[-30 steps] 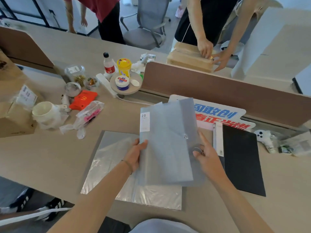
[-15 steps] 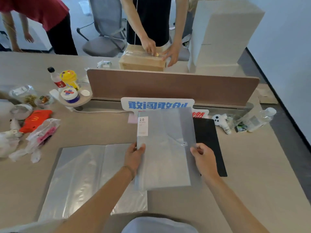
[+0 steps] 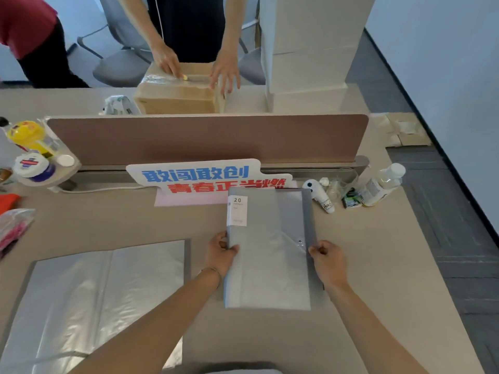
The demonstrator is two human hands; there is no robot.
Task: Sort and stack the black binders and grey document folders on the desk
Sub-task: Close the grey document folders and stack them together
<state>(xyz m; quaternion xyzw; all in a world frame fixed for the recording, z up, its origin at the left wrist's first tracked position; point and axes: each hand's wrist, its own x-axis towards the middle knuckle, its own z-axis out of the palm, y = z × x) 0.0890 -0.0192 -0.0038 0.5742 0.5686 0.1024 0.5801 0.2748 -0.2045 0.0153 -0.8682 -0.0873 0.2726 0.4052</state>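
Nearest, toward the desk's (image 3: 378,279) front-left corner: an opened grey document folder with shiny clear sleeves (image 3: 89,300), lying flat, its right edge just left of the left forearm. Right of centre: a closed grey translucent plastic folder with a white "20" label (image 3: 267,252), pinched at mid-height on both long edges, left hand (image 3: 220,255) closed on the left edge, right hand (image 3: 328,259) closed on the right. Whether lying on the desk or just above it, cannot tell. Bare desk right of the folder, out to the right edge. Beyond, touching the folder's far edge: a white sign with blue and red characters (image 3: 199,176). Far right: a clear plastic bottle (image 3: 380,184). Behind: a brown divider panel (image 3: 205,139).
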